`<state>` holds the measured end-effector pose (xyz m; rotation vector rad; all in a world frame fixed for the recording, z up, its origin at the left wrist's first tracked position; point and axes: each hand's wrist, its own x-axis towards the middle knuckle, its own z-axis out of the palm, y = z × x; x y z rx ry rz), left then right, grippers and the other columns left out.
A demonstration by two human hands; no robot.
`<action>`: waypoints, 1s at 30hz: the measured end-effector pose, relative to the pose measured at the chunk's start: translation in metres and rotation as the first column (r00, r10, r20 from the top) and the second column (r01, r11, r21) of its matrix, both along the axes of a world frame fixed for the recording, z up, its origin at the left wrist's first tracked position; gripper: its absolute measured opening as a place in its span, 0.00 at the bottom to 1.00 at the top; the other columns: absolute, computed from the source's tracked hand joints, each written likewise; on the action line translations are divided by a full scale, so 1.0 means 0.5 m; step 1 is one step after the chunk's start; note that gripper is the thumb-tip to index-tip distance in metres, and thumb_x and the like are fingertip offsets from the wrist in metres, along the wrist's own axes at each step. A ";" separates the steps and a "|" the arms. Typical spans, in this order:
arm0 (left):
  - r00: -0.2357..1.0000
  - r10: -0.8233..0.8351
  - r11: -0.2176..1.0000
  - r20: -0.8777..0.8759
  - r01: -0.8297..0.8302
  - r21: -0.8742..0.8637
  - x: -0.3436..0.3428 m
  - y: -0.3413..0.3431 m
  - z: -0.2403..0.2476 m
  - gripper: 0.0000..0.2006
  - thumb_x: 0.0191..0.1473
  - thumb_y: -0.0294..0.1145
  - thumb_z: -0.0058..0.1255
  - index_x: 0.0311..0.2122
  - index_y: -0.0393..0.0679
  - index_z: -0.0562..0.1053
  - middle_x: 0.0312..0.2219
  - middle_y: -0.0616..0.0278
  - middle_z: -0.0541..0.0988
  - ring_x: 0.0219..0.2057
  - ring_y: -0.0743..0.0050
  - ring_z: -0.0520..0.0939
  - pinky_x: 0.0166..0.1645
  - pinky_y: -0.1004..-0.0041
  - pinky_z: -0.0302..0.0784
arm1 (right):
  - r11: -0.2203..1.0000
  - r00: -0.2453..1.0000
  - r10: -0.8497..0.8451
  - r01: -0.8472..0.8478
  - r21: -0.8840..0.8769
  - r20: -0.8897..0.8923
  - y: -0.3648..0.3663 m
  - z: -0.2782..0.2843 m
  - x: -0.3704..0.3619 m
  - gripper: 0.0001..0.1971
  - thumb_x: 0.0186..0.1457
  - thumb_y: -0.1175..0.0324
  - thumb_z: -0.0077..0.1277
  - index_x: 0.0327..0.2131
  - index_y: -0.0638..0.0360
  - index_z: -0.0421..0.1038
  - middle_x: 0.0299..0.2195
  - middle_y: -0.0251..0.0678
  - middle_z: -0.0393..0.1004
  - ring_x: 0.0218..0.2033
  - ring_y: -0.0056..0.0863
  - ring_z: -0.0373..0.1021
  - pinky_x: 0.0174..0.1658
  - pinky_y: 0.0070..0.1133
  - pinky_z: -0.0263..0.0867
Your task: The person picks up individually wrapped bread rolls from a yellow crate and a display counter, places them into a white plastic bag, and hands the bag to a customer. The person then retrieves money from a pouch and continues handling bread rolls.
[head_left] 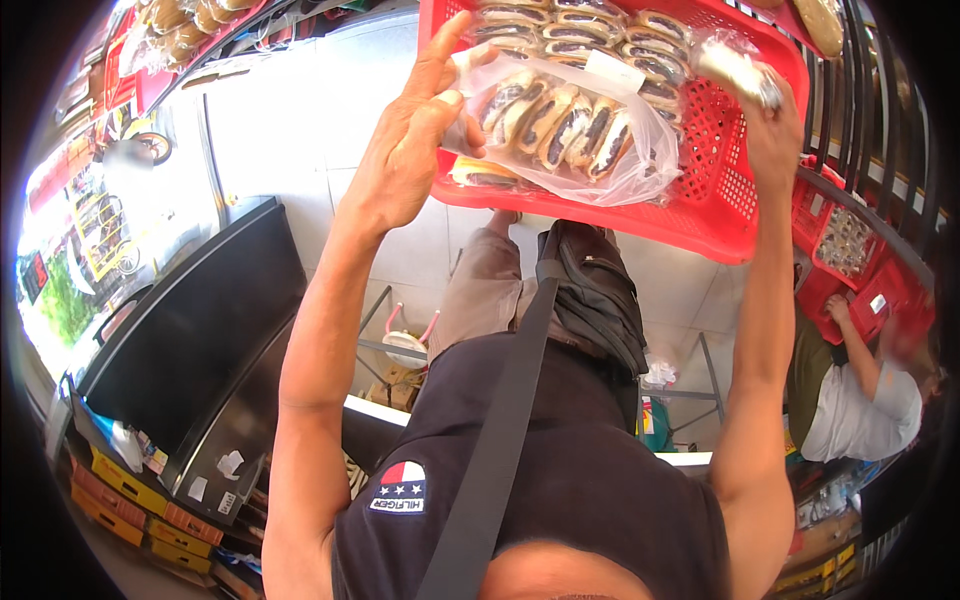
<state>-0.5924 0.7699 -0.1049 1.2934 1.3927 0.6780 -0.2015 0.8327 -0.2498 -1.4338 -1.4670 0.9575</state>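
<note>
A clear plastic bag with several dark-filled pastries in a row lies over the front left of a red basket. My left hand grips the bag's left side; its index finger points up and other fingertips press at the plastic. At the basket's right side, my right hand is closed on a small wrapped pastry. More wrapped pastries lie in rows behind the bag. One more pastry shows at the basket's front left corner, below the bag.
To the right, another person reaches toward red crates. A black panel stands at the left, above yellow crates. A black bag hangs at my front. Bagged bread sits at the upper left.
</note>
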 end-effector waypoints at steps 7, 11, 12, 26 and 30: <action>0.984 -0.140 0.990 -0.114 0.141 0.007 -0.001 0.017 0.038 0.36 0.59 0.44 0.32 0.72 0.51 0.48 0.60 0.52 0.72 0.34 0.71 0.79 0.51 0.65 0.77 | 0.829 0.937 0.335 -0.343 0.442 0.099 -0.087 0.055 -0.404 0.23 0.38 0.84 0.57 0.42 0.56 0.76 0.43 0.38 0.78 0.47 0.40 0.75 0.50 0.31 0.72; 0.984 -0.141 0.990 -0.107 0.141 -0.001 -0.015 0.001 0.013 0.35 0.60 0.44 0.31 0.73 0.49 0.48 0.58 0.52 0.73 0.46 0.60 0.76 0.65 0.56 0.60 | 0.692 0.876 0.352 -0.480 0.539 0.329 -0.045 -0.018 -0.491 0.13 0.41 0.75 0.57 0.35 0.55 0.75 0.37 0.33 0.77 0.41 0.35 0.74 0.51 0.31 0.69; 0.983 -0.145 0.989 -0.109 0.147 0.014 -0.019 -0.003 0.001 0.35 0.60 0.44 0.31 0.72 0.49 0.48 0.57 0.51 0.73 0.45 0.60 0.76 0.66 0.56 0.59 | 0.656 0.842 0.325 -0.529 0.538 0.431 -0.038 -0.043 -0.503 0.08 0.44 0.68 0.56 0.31 0.55 0.75 0.32 0.32 0.77 0.40 0.33 0.72 0.51 0.28 0.67; 0.952 -0.024 0.998 0.305 0.042 -0.050 -0.039 -0.050 -0.036 0.36 0.62 0.46 0.32 0.72 0.43 0.46 0.55 0.47 0.73 0.31 0.76 0.74 0.55 0.68 0.68 | 0.562 0.412 0.799 -0.771 -0.301 0.438 -0.074 -0.019 -0.534 0.16 0.52 0.58 0.55 0.44 0.48 0.78 0.49 0.36 0.77 0.55 0.40 0.67 0.62 0.44 0.53; 0.887 0.097 0.993 0.451 -0.058 -0.099 -0.077 -0.035 -0.060 0.33 0.64 0.41 0.31 0.71 0.42 0.48 0.52 0.49 0.75 0.30 0.77 0.74 0.54 0.67 0.70 | 0.883 0.806 0.425 -0.470 0.007 0.412 -0.069 -0.007 -0.517 0.17 0.45 0.57 0.62 0.34 0.60 0.77 0.37 0.46 0.78 0.42 0.46 0.72 0.50 0.37 0.65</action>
